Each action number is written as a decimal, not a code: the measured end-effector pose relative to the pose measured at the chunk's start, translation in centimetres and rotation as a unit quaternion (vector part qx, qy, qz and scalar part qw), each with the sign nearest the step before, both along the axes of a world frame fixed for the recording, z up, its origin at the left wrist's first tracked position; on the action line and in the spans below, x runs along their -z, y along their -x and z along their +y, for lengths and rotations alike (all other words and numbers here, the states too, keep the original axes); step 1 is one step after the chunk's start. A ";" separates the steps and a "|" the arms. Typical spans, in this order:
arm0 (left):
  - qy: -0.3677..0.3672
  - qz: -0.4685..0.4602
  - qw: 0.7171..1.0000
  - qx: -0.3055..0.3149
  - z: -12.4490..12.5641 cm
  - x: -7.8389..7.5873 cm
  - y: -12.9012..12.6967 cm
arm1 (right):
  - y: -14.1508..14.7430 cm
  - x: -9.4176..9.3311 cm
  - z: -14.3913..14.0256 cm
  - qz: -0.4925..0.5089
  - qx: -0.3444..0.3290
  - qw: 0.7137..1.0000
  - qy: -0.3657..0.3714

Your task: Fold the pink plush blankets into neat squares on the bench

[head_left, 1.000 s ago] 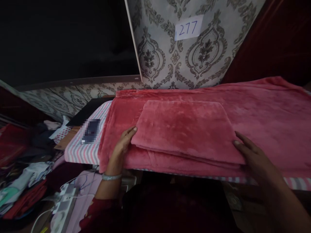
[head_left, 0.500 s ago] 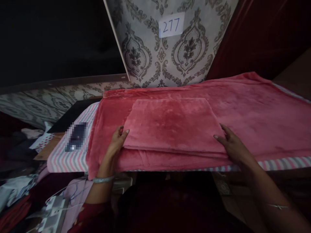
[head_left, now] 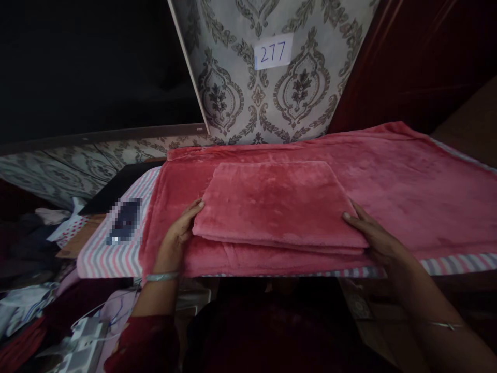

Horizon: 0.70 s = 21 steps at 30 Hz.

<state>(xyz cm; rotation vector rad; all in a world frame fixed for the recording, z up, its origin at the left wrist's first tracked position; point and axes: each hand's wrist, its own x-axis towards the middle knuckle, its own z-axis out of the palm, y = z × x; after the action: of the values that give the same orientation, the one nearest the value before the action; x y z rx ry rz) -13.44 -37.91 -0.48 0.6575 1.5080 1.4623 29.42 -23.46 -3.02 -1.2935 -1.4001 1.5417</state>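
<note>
Pink plush fills the middle of the view: a folded blanket (head_left: 275,204) lies flat on a wider spread blanket (head_left: 407,191) of the same fabric, and both hands are on its short ends. The left hand (head_left: 179,234) sits at the fold's 9 o'clock end, fingers curled against the near left corner with the thumb tucked toward the underside; it cups the edge without visibly pinching it. A pale bangle (head_left: 162,277) rings that wrist. The right hand (head_left: 373,235) sits at the 3 o'clock end, fingers laid along the near right corner and partly slid under the stacked layers; how firmly it grips cannot be told.

From the person's seat the fold lies at 12 o'clock, its long axis running 9 to 3, straight from one hand to the other, so neither hand is nearer: each touches its own end.

Beyond the left hand, toward 9 o'clock, the striped sheet (head_left: 104,259) of the bed shows bare, with a blurred-out dark object (head_left: 125,221) on it. Farther out at 7 o'clock lie a white power strip (head_left: 83,336) and heaped clothes. At 12 o'clock, past the spread blanket, patterned wallpaper (head_left: 240,93) carries a paper label (head_left: 273,52) reading 277.
</note>
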 end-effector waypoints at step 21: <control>-0.001 0.074 0.996 -0.044 -0.8 0.5 -0.4 | -1.1 -0.2 1.9 -0.006 -0.038 0.997 -0.072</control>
<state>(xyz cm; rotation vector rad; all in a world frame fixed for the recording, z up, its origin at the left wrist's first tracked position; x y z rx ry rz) -13.03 -38.69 -0.97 0.7221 1.6681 1.5080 30.51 -21.60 -2.85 -1.1757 -1.5538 1.4559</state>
